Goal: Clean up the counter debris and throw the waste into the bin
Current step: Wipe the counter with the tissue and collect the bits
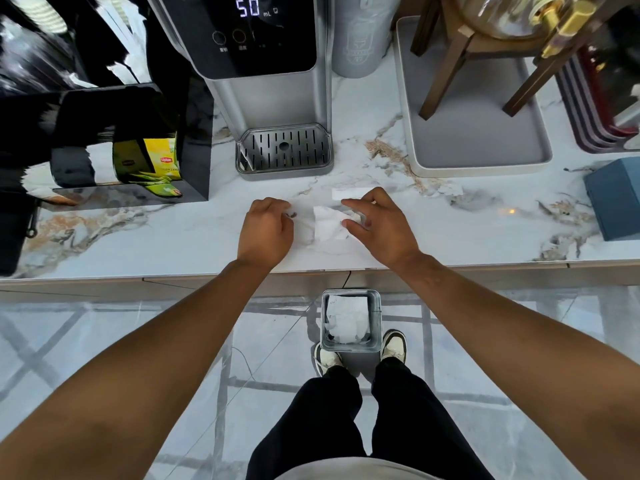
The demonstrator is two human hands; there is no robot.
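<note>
Landmark: the water dispenser (273,81) stands at the back of the marble counter (138,233), its drip tray facing the person.
Crumpled paper: a white crumpled paper (329,224) lies on the counter in front of the dispenser's drip tray, a little to its right.
Right hand: the right hand (379,225) comes in from the paper's right side, thumb and forefinger spread wide and not closed, fingertips touching the paper's right edge.
Left hand: the left hand (268,230) rests on the counter in front of the dispenser's left corner, fingers curled under into a loose fist; whether it pinches anything, I cannot tell.
Dark crumb: a small dark crumb (292,214) sits just beside the left hand's knuckles, between that hand and the paper.
Paper strip: a flat white paper strip (349,192) lies just behind the right hand, nearer the dispenser.
Torn scrap: a torn scrap (448,190) lies further right of the dispenser, in front of the grey tray (485,157).
Bin: the bin (350,320) stands on the floor below the counter edge, in line with the dispenser, already holding white paper, between the person's shoes.
Open room: bare counter stretches in front of the dispenser to the near edge, with free marble both sides of the hands.
Edges: a black box (135,143) holding yellow tea packets closes off the dispenser's left; a blue box (616,199) sits far right.
</note>
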